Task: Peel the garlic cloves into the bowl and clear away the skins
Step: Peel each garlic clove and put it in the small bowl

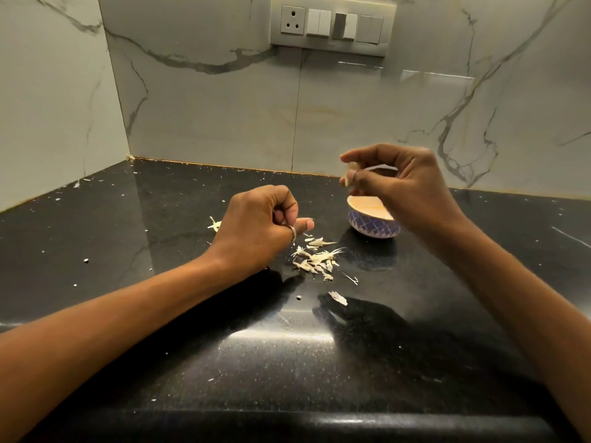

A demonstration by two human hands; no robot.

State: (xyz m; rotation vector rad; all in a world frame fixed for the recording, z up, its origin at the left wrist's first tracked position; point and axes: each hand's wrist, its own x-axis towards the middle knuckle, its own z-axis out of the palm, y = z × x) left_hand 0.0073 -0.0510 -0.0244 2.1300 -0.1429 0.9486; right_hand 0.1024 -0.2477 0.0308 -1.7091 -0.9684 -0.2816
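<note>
Right now the right hand (406, 183) is raised at centre right of the frame, above and just in front of the bowl (372, 220), with thumb and fingers pinched on a pale garlic clove (350, 174) that pokes out at its left side; the clove is blurred, so how much skin is on it cannot be told. That bowl, blue-patterned outside and pale inside, sits on the black counter (224, 362) just right of centre, its right rim hidden by the wrist, and what lies in it cannot be made out. Over at centre, the left hand (256, 225) is low by the counter, fingers curled into a loose fist with the thumb sticking out to the right and a ring (292, 233) on one finger; whether anything is inside that fist cannot be told. Just below and right of the thumb, between hand and bowl, lies the pile of skins (316, 259), thin pale flakes scattered on the dark stone. One more flake (338, 298) lies apart, lower down toward the middle, and a small scrap (214, 224) shows at the left edge of the left hand. Tiny crumbs dot the counter all round. Up top, a switch panel (332, 25) is set in the marble wall (208, 107).
</note>
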